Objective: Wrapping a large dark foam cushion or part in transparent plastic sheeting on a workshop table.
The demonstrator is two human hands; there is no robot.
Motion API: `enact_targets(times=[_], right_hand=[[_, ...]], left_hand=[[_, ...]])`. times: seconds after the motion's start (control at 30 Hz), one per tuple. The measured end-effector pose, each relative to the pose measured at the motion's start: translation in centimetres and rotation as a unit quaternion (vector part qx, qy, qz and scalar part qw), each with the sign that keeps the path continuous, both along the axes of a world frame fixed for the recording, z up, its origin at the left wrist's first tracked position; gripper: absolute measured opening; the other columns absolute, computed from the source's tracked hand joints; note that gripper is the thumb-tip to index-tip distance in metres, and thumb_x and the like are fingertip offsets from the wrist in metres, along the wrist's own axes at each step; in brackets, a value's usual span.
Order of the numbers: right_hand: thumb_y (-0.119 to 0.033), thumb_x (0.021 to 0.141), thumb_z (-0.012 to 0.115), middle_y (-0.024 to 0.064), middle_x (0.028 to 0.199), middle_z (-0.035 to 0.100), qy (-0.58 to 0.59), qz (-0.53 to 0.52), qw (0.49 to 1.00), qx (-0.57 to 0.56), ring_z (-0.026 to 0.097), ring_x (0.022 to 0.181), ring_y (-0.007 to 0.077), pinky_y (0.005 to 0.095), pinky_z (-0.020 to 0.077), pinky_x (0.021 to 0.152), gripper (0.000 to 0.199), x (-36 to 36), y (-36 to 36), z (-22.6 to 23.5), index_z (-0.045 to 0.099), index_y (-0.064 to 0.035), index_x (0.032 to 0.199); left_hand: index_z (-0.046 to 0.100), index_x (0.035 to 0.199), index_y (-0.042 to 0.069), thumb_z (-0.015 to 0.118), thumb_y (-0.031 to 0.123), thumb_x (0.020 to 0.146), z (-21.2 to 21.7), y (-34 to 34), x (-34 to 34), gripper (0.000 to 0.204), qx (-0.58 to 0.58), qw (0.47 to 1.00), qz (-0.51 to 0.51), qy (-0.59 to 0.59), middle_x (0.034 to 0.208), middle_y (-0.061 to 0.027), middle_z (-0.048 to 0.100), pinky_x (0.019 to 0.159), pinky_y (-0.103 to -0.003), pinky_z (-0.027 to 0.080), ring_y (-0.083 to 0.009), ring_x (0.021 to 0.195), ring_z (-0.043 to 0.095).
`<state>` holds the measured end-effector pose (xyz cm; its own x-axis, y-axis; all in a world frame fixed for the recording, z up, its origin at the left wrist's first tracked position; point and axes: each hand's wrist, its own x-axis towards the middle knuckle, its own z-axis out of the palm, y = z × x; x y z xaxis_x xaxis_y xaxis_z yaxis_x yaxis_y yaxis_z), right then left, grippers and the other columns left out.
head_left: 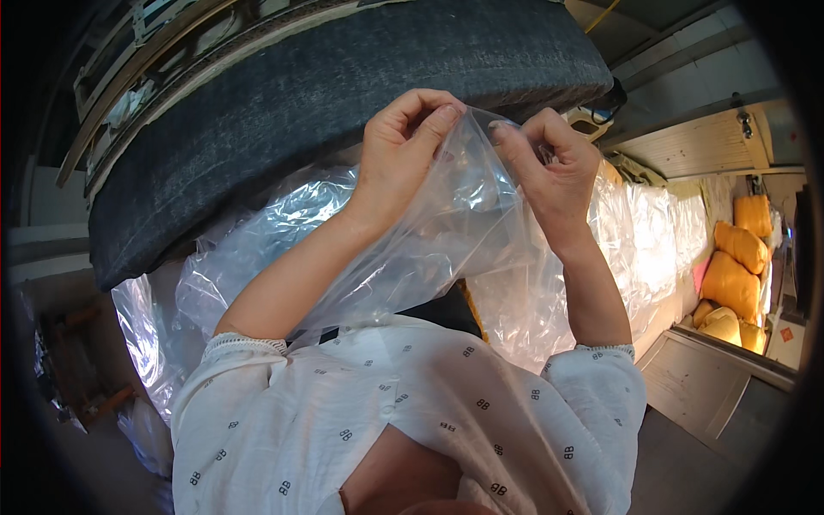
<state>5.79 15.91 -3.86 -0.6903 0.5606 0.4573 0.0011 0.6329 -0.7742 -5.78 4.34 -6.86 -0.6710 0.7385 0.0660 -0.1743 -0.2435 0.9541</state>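
Note:
A large clear plastic sheet (pixel 463 232), thin and wrinkled, hangs in front of me and spreads over my lap. My left hand (pixel 399 159) pinches its upper edge between thumb and fingers. Just to the right, my right hand (pixel 554 176) is closed with thumb and fingers bent at the same edge, a short span of film stretched between the two hands. The right fingertips are partly hidden behind the thumb. Both hands are raised close to the near side of a long dark padded surface (pixel 343 86).
More shiny clear plastic (pixel 639 227) lies bunched along the right. Yellow-orange bundles (pixel 738 257) are stacked at the far right, near a pale wooden panel (pixel 704 154). Wooden rails (pixel 142 64) run behind the padded surface at the upper left. A dark frame (pixel 81 352) stands lower left.

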Motion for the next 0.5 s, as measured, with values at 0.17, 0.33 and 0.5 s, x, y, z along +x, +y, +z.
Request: enact_targets(times=[0.17,0.33,0.5], right_hand=[[-0.011,0.074,0.067,0.0018,0.057,0.053,-0.076,0.049,0.996,-0.023,0.047,0.051,0.0069,0.0209,0.0365,0.047,0.012,1.7,-0.3,1.8,0.06,-0.0031,0.068],[-0.021,0.077,0.058,0.0104,0.067,0.059,-0.297,0.203,0.929,0.086,0.058,0.062,0.0242,0.0339,0.0432,0.055,0.014,5.0,2.4,-1.2,0.063,-0.0082,0.075],[-0.02,0.078,0.056,0.0085,0.069,0.059,-0.247,0.126,0.927,0.252,0.056,0.064,0.0281,0.0352,0.0432,0.06,0.012,10.6,2.1,-8.0,0.058,-0.0084,0.082]], left_hand=[[0.057,0.093,0.005,0.053,0.009,0.086,-0.2,-0.1,-1.4,0.009,0.061,0.997,-0.024,0.033,0.085,-0.0002,0.053,0.071,-0.02,0.04,-0.0075,0.079,0.049],[0.052,0.113,0.009,0.051,0.019,0.087,1.6,-4.6,-8.1,0.028,-0.049,0.97,0.236,0.004,0.098,-0.0034,0.055,0.07,-0.024,0.043,-0.0121,0.084,0.053],[0.044,0.124,0.008,0.044,0.018,0.092,1.6,-16.3,-21.2,0.033,-0.014,0.924,0.358,0.131,0.12,-0.008,0.049,0.088,-0.029,0.038,-0.0183,0.109,0.048]])
